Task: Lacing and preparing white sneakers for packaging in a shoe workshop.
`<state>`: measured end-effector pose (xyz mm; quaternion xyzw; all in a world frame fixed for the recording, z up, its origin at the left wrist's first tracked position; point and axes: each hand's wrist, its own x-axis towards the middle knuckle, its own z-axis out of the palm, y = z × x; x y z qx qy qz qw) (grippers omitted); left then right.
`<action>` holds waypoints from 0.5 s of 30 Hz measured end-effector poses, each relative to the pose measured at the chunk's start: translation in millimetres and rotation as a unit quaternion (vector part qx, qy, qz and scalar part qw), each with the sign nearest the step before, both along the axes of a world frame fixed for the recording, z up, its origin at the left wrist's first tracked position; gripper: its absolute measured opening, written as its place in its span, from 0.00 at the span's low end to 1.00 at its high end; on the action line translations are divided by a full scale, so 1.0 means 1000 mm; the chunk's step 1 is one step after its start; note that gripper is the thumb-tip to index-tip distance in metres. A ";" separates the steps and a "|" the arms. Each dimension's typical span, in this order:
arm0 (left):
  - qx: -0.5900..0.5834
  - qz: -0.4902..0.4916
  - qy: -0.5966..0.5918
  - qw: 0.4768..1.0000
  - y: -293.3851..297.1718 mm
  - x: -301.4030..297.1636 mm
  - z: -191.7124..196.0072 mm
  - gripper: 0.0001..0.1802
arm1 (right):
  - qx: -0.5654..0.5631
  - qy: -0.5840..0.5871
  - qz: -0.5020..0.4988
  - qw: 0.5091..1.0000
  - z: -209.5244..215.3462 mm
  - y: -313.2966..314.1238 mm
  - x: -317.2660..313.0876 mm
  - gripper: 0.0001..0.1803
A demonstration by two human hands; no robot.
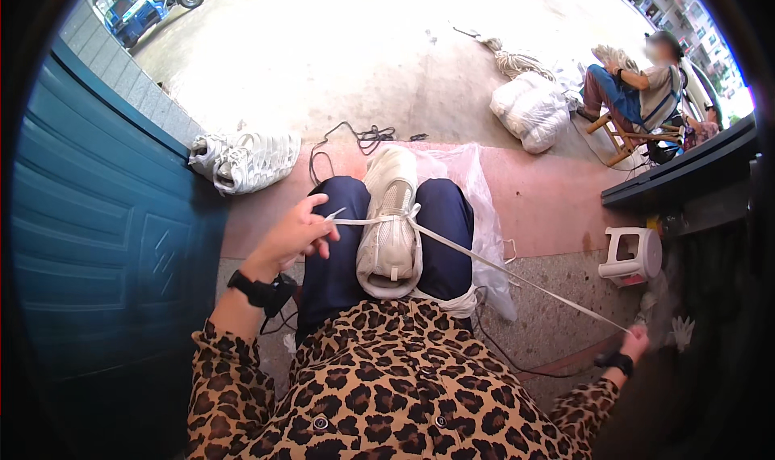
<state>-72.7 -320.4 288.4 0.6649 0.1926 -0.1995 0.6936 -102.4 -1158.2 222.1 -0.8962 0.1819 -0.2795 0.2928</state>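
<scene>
An off-white sneaker (391,246) is wedged between my thighs, its heel opening toward me. A pale flat shoelace (517,276) is tied around its middle, with a small knot on the right side. My left hand (300,232), left of the shoe, has the lace's short end between its fingers, the index finger sticking out. Far out to the lower right, my right hand (636,343) is closed on the long end, which runs taut and straight from the knot. Both wrists carry black bands.
Bundled white sneakers (254,161) stand by the blue door (105,218). Clear plastic (483,210) lies right of my legs, near a white stool (631,254). Black cable (367,140) lies ahead. A stuffed white sack (533,109) sits before a seated person (646,89).
</scene>
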 end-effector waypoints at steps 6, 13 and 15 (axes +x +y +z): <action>0.026 -0.092 -0.052 0.994 -0.049 0.044 -0.023 0.11 | 0.621 0.138 0.050 0.770 -0.022 0.328 0.114 0.09; 0.379 -0.211 -0.163 0.886 -0.102 0.096 -0.044 0.15 | 0.119 0.259 0.511 0.811 -0.005 0.554 0.113 0.16; 0.441 -0.238 -0.144 0.853 -0.112 0.104 -0.046 0.16 | 0.026 0.278 0.492 0.825 -0.001 0.562 0.109 0.17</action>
